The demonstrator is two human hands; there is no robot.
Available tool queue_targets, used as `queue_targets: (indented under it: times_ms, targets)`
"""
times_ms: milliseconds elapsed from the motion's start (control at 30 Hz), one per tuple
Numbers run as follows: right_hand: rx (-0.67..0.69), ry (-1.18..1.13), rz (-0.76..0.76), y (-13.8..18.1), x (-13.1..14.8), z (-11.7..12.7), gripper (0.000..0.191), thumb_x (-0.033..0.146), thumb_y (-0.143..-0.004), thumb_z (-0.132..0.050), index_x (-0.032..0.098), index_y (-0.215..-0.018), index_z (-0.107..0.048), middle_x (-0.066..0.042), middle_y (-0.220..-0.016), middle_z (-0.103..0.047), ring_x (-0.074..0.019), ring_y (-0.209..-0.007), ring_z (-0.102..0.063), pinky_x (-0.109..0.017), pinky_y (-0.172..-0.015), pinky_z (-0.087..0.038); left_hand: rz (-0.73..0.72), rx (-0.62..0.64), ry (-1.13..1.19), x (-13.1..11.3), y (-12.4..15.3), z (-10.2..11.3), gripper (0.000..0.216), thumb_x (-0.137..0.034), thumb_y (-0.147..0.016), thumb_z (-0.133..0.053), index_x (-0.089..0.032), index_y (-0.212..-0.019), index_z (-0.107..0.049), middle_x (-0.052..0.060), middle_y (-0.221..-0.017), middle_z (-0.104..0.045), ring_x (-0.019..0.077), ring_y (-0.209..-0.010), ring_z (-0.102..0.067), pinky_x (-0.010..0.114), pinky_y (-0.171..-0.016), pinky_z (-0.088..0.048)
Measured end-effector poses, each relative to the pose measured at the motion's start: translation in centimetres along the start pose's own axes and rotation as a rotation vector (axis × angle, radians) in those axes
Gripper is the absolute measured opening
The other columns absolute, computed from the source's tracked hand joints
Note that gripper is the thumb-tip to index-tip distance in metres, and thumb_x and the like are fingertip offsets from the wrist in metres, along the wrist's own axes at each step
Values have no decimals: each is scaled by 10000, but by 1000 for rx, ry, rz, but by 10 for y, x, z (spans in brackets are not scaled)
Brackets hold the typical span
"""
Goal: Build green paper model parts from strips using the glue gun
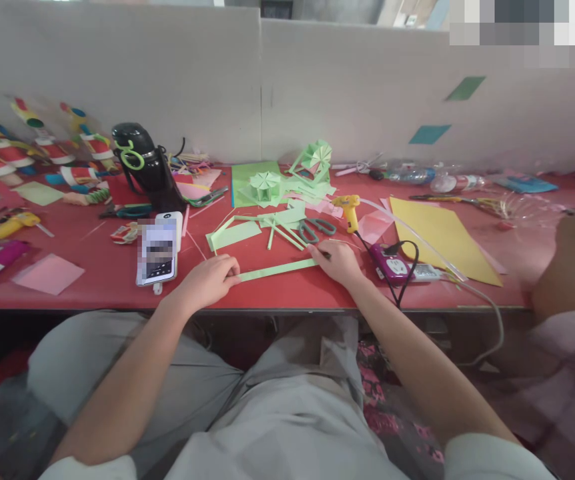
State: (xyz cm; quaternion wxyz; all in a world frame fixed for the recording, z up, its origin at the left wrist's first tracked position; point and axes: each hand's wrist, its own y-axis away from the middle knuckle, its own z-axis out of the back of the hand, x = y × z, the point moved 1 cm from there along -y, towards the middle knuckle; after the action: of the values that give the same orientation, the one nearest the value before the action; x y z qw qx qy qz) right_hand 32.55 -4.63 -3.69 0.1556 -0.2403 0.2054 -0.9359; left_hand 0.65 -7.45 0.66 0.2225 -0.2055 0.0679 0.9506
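Over the table, the left hand (215,277) pinches one end of a long, narrow light-green paper strip (277,270) while the right hand (338,263) grips the other, so the strip spans the gap between them. Just beyond the right grip I see grey-handled scissors (317,229) and a yellow plastic glue gun (350,215); to its right sits a purple plastic power socket (383,259)
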Motion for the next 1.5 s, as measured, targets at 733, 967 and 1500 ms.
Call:
queue_targets:
  times_ms: [733,967,1500]
  targets:
    - [-271,-270,-232,-2,-7,9,449,583,-936,-483,221,-674,-524,-16,-613,-526,-154,-572,-461,-308,-560,-375,33,-15,284,3,-4,4,202,-357,-866,-542,-229,-925,-688,59,-1015,-729,250,-931,-663,341,-806,-482]
    - [-420,-498,-322,0,-10,10,321,521,-902,-564,209,-940,-628,-74,-858,-671,-204,-747,-615,-352,-688,-506,56,-72,785,-10,-9,2,260,-448,-845,-614,-190,-871,-606,26,-739,-678,189,-738,-649,324,-728,-498]
    - [216,-908,-173,-8,90,-9,421,580,-837,-644,193,-687,-569,14,-616,-541,-120,-578,-475,-269,-560,-388,-31,-122,756,-33,-20,-16,258,-436,-852,-645,-184,-905,-660,48,-856,-708,198,-776,-685,339,-748,-567]
